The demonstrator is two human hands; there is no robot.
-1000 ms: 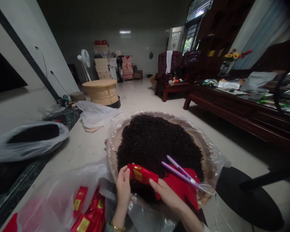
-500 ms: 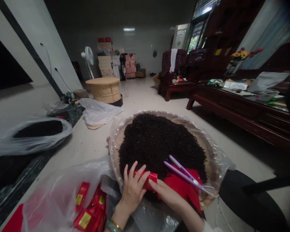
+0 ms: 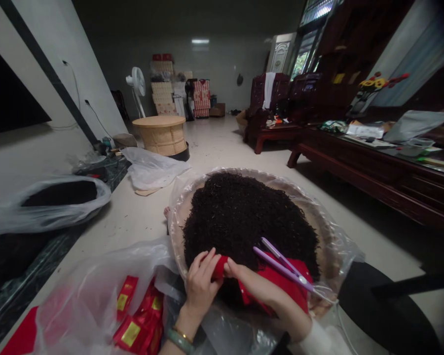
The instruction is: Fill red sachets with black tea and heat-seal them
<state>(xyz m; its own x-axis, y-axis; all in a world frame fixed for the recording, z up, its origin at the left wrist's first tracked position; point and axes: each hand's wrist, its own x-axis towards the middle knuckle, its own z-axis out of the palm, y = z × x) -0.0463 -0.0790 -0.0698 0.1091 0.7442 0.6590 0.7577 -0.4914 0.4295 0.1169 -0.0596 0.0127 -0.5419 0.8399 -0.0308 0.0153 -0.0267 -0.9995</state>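
Both hands meet at the near edge of a heap of dark loose tea (image 3: 244, 214) piled in a round tray (image 3: 320, 222) lined with clear plastic. My left hand (image 3: 201, 286) has its fingers curled over one end of a small red packet (image 3: 219, 266). My right hand (image 3: 249, 283) pinches the packet's other end. A purple hand sealer (image 3: 283, 266) lies open on a stack of red packets (image 3: 281, 288) just right of my hands.
A clear bag of red-and-gold packets (image 3: 136, 320) lies at lower left. Another plastic bag of tea (image 3: 55, 199) sits on the left ledge. A round wooden tub (image 3: 163, 134), a fan (image 3: 136, 86), stacked boxes, dark wooden furniture (image 3: 373, 162) and a black stool (image 3: 388, 315) stand around.
The red packet was held up lengthwise between both hands; it has been lowered to the tea, and my left hand's fingers have spread over it and then curled around its end.
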